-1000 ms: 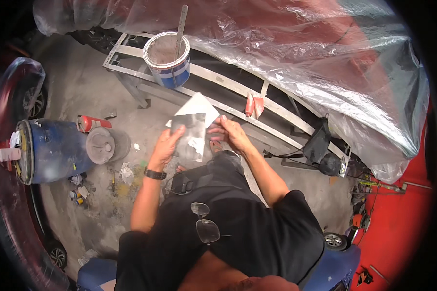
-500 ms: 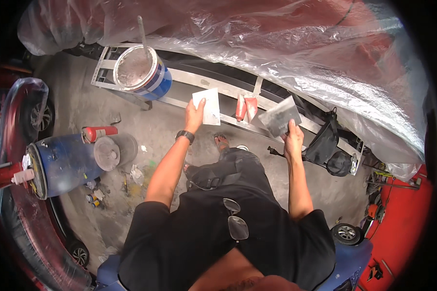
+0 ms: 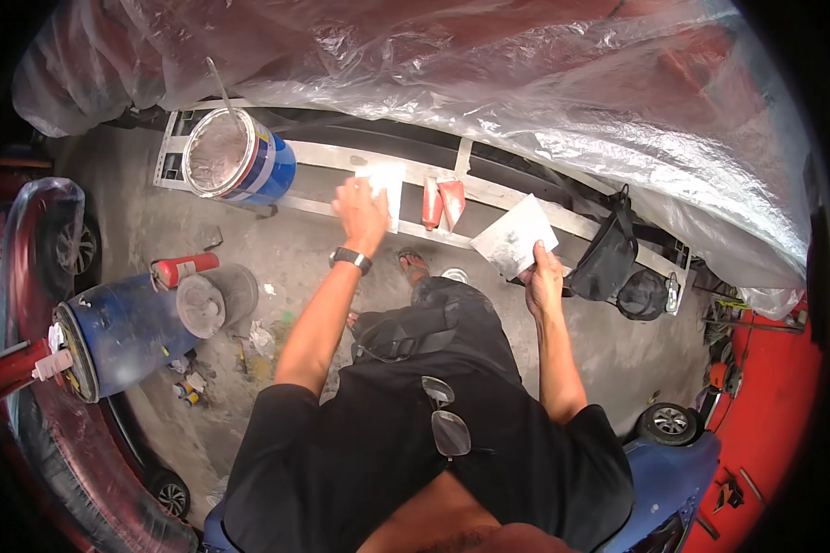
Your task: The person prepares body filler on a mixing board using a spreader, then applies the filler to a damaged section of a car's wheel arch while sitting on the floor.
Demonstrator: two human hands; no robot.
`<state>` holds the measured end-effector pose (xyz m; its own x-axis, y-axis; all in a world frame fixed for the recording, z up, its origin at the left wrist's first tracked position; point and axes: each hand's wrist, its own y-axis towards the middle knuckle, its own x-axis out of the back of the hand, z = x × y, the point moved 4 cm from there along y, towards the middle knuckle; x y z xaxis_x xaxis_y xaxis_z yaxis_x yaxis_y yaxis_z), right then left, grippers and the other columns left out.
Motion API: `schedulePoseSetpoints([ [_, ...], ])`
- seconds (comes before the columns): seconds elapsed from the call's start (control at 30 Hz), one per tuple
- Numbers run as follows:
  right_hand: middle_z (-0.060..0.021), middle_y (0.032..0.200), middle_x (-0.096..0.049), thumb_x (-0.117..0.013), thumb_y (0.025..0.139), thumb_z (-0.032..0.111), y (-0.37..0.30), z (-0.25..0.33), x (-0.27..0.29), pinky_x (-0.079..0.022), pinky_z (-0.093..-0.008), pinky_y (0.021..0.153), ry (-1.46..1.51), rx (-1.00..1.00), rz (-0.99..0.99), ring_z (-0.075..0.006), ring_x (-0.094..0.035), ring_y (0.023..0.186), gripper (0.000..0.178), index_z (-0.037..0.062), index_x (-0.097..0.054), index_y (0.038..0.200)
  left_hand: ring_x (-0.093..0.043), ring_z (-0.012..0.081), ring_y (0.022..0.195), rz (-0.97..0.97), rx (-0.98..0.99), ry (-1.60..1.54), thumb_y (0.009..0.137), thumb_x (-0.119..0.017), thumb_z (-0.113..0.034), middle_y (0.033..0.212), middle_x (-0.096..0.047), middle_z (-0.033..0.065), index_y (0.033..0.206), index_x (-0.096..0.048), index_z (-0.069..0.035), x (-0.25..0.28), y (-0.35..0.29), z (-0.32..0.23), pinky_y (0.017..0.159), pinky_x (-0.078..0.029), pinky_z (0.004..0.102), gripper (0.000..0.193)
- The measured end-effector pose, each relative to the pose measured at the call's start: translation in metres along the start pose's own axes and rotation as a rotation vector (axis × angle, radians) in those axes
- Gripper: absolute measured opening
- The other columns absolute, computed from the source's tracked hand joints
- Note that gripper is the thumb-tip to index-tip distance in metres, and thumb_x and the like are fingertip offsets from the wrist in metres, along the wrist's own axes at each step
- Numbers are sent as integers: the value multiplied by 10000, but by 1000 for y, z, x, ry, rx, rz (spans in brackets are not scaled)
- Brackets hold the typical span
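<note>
My left hand [image 3: 361, 214], with a watch at the wrist, has its fingers bent over the left side of a thin white rectangular plate [image 3: 393, 198] above the metal bench frame [image 3: 327, 158]. Glare washes out the plate's upper part. My right hand [image 3: 545, 276] pinches the lower right corner of a thin, shiny square plate [image 3: 515, 235] with grey smears, thumb on top. Between the hands, two red tubes [image 3: 441, 205] lie on the frame. A blue bucket [image 3: 272, 170] of greyish paste stands on the frame at left, with a stick [image 3: 218, 81] leaning in it.
Clear plastic sheeting [image 3: 526, 83] drapes over a red surface beyond the frame. A black bag [image 3: 607, 253] and a black cap [image 3: 644, 293] are at right. On the floor at left are a blue drum [image 3: 134, 336], a grey bucket [image 3: 235, 295] and a red fire extinguisher [image 3: 184, 267].
My left hand has rolled over, now showing its back above the white plate. My right hand has tilted its plate, whose face turned from grey to bright. The view has shifted slightly.
</note>
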<state>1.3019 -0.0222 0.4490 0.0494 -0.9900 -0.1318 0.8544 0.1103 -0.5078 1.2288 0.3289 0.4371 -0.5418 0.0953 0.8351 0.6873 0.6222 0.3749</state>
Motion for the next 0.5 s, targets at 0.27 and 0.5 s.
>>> schedulePoseSetpoints([
  [0.27, -67, 1074, -676, -537, 1020, 301, -14, 14, -11, -532, -289, 698, 168, 14, 134, -137, -652, 880, 349, 11, -609, 1200, -680, 384, 857, 646, 22, -292, 787, -725, -416, 911, -691, 255, 1121, -634, 19, -42, -26, -61, 750, -534, 451, 555],
  [0.5, -75, 1127, -656, -582, 1001, 285, -17, 28, -14, -506, -330, 871, 221, 27, 172, -153, -630, 994, 353, 5, -577, 1216, -687, 240, 969, 540, 363, -1198, 866, -728, -126, 1096, -665, 129, 1293, -540, -7, 35, -18, -46, 749, -581, 358, 481],
])
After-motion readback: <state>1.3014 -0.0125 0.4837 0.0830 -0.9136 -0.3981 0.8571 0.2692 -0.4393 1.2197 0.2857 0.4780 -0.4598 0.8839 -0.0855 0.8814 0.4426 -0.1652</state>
